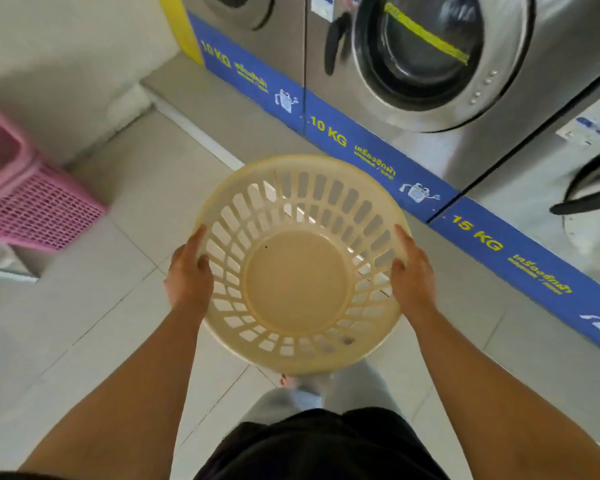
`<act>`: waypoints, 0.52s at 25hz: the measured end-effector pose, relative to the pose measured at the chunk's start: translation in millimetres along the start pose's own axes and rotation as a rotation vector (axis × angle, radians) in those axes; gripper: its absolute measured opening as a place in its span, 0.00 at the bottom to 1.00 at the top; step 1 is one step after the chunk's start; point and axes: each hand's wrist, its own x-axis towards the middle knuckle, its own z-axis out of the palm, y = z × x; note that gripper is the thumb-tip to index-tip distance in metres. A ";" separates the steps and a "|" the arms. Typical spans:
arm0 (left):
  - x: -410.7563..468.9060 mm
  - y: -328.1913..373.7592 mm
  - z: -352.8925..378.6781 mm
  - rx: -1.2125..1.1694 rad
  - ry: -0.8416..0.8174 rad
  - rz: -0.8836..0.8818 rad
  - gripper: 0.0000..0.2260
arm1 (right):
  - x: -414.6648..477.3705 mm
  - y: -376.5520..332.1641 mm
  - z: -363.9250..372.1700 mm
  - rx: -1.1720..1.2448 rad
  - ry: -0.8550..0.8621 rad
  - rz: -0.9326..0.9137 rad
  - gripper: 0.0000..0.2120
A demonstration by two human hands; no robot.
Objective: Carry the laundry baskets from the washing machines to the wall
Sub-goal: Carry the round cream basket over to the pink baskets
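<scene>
Basket (297, 282), round, cream, empty, held off the floor (118, 306) in front of the washing machines (430, 81). Left hand (187, 275) and right hand (413, 275) clamp opposite sides of the rim, fingers curled over it; a two-sided grip keeps it level. Pink basket (32, 202) already sits by the wall (66, 64), the likely drop spot.

Light: bright, even, diffuse | Shadows: faint on floor tiles (125, 306) under my arms | Glare: sheen on steel washer front (465, 147) at 1 o'clock | Blur: soft throughout, smeared toward 12 | Distortion: wide-angle bowing at edges
</scene>
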 end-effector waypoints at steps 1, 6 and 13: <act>8.4 -7.5 -10.1 -0.005 0.023 -0.025 0.22 | 9.2 -16.0 11.3 -0.012 -0.018 -0.032 0.32; 65.8 -36.3 -49.9 -0.066 0.144 -0.156 0.22 | 70.2 -102.8 73.2 -0.073 -0.127 -0.197 0.32; 168.4 -38.8 -88.0 -0.116 0.252 -0.353 0.21 | 172.9 -222.1 146.8 -0.143 -0.284 -0.318 0.31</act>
